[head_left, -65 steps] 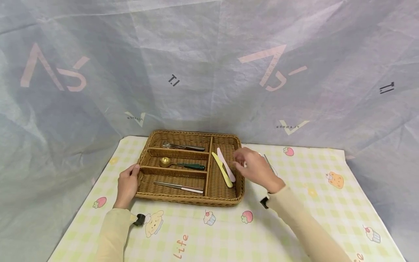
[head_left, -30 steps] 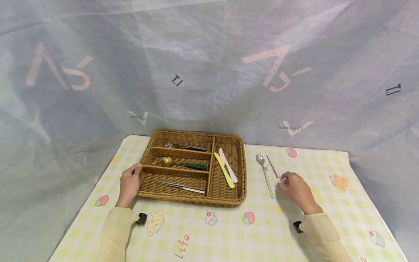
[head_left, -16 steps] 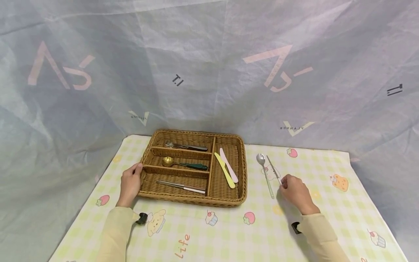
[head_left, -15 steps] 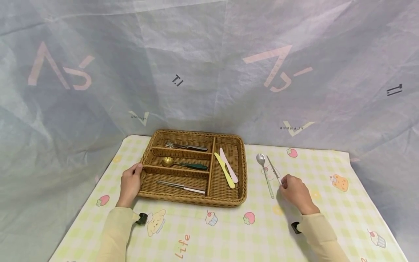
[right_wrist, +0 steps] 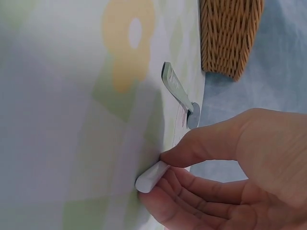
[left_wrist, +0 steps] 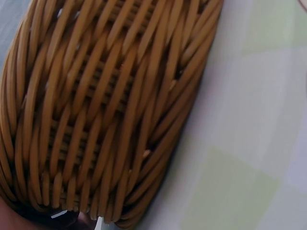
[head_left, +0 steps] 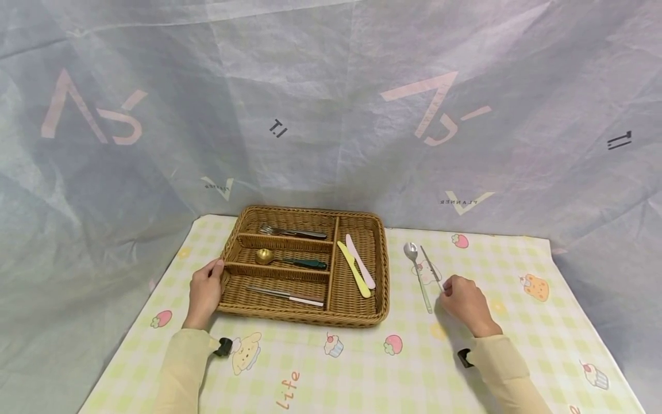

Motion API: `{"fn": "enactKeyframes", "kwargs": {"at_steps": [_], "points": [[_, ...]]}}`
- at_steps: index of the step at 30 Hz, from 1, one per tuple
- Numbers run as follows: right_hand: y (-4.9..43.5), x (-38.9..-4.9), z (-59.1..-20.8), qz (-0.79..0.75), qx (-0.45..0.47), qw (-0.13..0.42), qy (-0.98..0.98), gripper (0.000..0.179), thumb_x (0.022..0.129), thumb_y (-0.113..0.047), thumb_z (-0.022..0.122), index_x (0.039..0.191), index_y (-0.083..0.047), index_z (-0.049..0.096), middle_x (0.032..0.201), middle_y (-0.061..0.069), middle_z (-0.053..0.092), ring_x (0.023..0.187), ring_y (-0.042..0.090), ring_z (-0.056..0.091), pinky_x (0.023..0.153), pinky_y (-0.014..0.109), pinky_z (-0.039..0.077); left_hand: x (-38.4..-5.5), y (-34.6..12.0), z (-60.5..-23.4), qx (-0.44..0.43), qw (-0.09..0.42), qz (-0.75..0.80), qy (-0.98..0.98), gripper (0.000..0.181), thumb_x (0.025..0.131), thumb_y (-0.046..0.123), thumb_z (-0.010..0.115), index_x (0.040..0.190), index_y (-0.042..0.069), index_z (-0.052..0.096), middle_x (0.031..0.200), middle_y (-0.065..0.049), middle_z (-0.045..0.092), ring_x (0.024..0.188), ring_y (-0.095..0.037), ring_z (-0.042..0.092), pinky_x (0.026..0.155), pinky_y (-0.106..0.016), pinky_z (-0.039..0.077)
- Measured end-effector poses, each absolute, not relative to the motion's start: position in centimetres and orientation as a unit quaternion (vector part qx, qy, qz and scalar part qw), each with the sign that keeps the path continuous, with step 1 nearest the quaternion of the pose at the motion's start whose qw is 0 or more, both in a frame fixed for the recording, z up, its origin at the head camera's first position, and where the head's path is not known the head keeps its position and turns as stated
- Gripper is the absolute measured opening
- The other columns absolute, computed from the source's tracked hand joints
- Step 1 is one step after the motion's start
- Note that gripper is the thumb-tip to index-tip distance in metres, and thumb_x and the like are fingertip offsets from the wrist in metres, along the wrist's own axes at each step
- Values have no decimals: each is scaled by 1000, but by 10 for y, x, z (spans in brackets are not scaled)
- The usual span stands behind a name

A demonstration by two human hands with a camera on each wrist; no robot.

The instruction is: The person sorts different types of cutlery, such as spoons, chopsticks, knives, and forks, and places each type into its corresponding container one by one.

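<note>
My left hand (head_left: 204, 288) grips the left rim of the brown wicker cutlery tray (head_left: 305, 315), thumb over the edge. The left wrist view is mostly the tray's woven outer side (left_wrist: 96, 105). To the right of the tray, my right hand (head_left: 467, 303) pinches a thin metal chopstick by its white handle (right_wrist: 152, 177), thumb on one side and fingers on the other. Its grey metal end (head_left: 429, 260) points away, low over the cloth. A spoon (head_left: 420, 280) with a pale green handle lies just left of it.
The tray's divided sections hold a fork (head_left: 289, 231), a gold spoon (head_left: 265, 256) with a green handle, chopsticks (head_left: 284, 295), a yellow knife (head_left: 354, 269) and a pink knife (head_left: 360, 261). A grey fabric backdrop (head_left: 320, 167) hangs right behind the checked tablecloth (head_left: 362, 374).
From the tray's right edge, my right hand has moved right to the chopstick and holds its handle. Over the last second it has barely moved. My left hand stays on the rim.
</note>
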State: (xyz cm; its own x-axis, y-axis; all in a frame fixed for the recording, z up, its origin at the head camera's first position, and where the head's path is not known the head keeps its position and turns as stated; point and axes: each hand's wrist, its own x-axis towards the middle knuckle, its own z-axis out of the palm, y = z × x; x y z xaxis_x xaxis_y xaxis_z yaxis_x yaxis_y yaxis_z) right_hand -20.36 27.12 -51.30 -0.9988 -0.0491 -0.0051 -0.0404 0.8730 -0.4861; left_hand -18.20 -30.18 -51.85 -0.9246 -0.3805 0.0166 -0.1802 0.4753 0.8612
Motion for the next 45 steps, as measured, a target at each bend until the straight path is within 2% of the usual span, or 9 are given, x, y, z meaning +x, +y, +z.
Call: {"fn": "enactKeyframes", "kwargs": {"at_steps": [5, 9, 15, 25, 32, 37, 40, 43, 45], "points": [[271, -203, -513, -253, -22, 4, 967, 13, 89, -2, 67, 98, 8, 70, 88, 16, 73, 71, 26, 66, 63, 46, 57, -181, -302, -519, 165, 103, -486, -852, 59, 118, 43, 39, 160, 3, 51, 89, -24, 58, 104, -38, 55, 119, -60, 40], [272, -202, -513, -256, -21, 3, 966, 13, 88, -1, 67, 97, 8, 70, 87, 16, 73, 71, 27, 67, 63, 47, 57, -181, -302, -519, 162, 100, -488, -852, 59, 118, 44, 39, 159, 5, 52, 70, -11, 55, 73, -30, 56, 88, -51, 54], [274, -199, -512, -256, -18, 9, 966, 16, 87, -2, 66, 98, 8, 70, 88, 17, 74, 74, 28, 68, 64, 47, 58, -182, -302, -518, 161, 100, -487, -852, 58, 117, 45, 39, 157, 6, 56, 56, 3, 44, 52, -18, 42, 64, -35, 40], [279, -193, -510, -251, -8, 15, 968, 15, 87, -3, 68, 98, 7, 71, 88, 15, 74, 74, 27, 68, 64, 47, 57, -182, -301, -518, 163, 102, -481, -856, 59, 118, 43, 38, 159, 4, 52, 58, -2, 45, 55, -24, 44, 80, -41, 42], [281, -189, -508, -253, -5, 14, 967, 15, 88, -3, 68, 98, 7, 71, 87, 14, 73, 72, 25, 66, 62, 44, 55, -180, -301, -519, 162, 103, -488, -852, 60, 118, 43, 38, 161, 2, 49, 100, -33, 61, 118, -49, 58, 124, -62, 36], [282, -186, -505, -252, -4, 14, 967, 14, 88, -5, 69, 98, 6, 70, 87, 14, 73, 72, 24, 65, 62, 42, 54, -181, -302, -520, 164, 98, -489, -851, 61, 118, 44, 38, 161, 3, 48, 71, -19, 54, 90, -43, 55, 121, -61, 39], [283, -183, -504, -253, -8, 9, 968, 13, 88, -5, 70, 97, 5, 70, 86, 14, 72, 71, 24, 65, 61, 41, 53, -181, -303, -519, 163, 94, -491, -850, 61, 118, 43, 39, 162, 2, 47, 111, -26, 71, 125, -47, 59, 125, -61, 33], [283, -180, -501, -251, -16, 1, 968, 13, 89, -6, 72, 96, 5, 70, 84, 13, 72, 68, 22, 64, 59, 40, 53, -181, -303, -518, 162, 90, -494, -850, 60, 118, 42, 38, 162, 1, 46, 161, -27, 47, 157, -45, 31, 128, -61, 27], [283, -179, -499, -250, -21, -6, 968, 12, 90, -5, 72, 96, 5, 70, 83, 12, 71, 67, 21, 63, 58, 39, 52, -182, -303, -518, 162, 89, -493, -850, 60, 118, 41, 38, 162, 1, 46, 166, -25, 42, 158, -45, 30, 128, -61, 27]]}}
